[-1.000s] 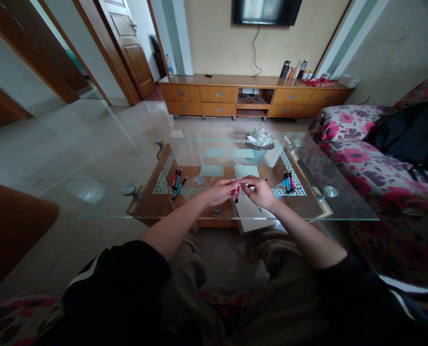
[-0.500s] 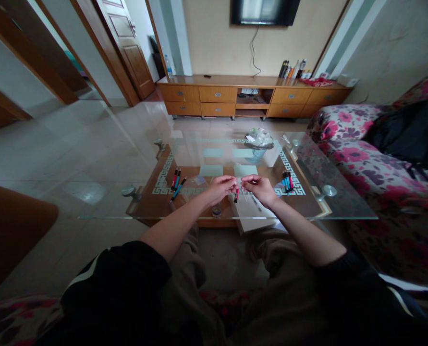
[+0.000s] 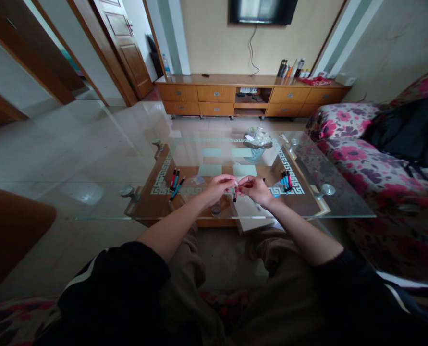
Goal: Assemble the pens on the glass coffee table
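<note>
Over the near part of the glass table [image 3: 188, 210], my left hand [image 3: 218, 189] and my right hand [image 3: 257, 191] meet fingertip to fingertip, both closed in a pinch. Between them shows a small, pale, clear-looking piece [image 3: 237, 183], too small to name. Just below the fingertips is a short red and black pen part [image 3: 235, 196]; whether it is held or lies on the glass I cannot tell. Red and blue pens with black ends [image 3: 177, 186] lie to the left of my hands. More such pens [image 3: 286, 180] lie to the right.
A white box-like object [image 3: 251, 222] shows near the table's front edge, beside a small round clear container [image 3: 216, 210]. Beyond stands a filled waste basket [image 3: 256, 153]. A wooden TV cabinet [image 3: 217, 94] lines the wall; a flowered sofa [image 3: 354, 154] is at right.
My right hand has moved slightly left and its fingers have closed in toward my left fingertips. A dark tip now shows behind the right hand. The left hand stays about where it was.
</note>
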`<state>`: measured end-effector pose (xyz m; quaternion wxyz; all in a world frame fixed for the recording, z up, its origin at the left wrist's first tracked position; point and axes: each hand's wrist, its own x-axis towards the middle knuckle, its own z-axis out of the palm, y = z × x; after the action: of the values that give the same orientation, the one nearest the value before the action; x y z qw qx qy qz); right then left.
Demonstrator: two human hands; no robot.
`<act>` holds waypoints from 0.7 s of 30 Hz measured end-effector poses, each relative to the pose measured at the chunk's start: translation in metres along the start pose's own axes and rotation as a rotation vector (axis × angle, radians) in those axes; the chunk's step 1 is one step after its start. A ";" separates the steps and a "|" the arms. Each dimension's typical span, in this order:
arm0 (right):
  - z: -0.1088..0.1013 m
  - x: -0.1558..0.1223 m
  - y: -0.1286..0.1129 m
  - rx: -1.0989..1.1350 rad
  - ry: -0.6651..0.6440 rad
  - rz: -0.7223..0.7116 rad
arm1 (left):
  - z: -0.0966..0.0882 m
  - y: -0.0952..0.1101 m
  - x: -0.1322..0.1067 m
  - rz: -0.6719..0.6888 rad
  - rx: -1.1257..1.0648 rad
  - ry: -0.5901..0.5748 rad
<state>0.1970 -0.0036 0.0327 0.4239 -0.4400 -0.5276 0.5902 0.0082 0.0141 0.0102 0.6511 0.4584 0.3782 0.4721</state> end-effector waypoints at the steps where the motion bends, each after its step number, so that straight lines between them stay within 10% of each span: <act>1: 0.000 0.001 0.000 0.005 0.011 0.002 | 0.000 -0.001 0.000 0.003 0.024 -0.004; 21: 0.002 -0.001 0.001 0.020 -0.001 0.048 | -0.003 -0.002 0.002 0.045 0.188 0.005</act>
<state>0.1957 -0.0050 0.0315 0.4137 -0.4482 -0.5109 0.6058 0.0067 0.0160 0.0071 0.5936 0.5245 0.4122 0.4503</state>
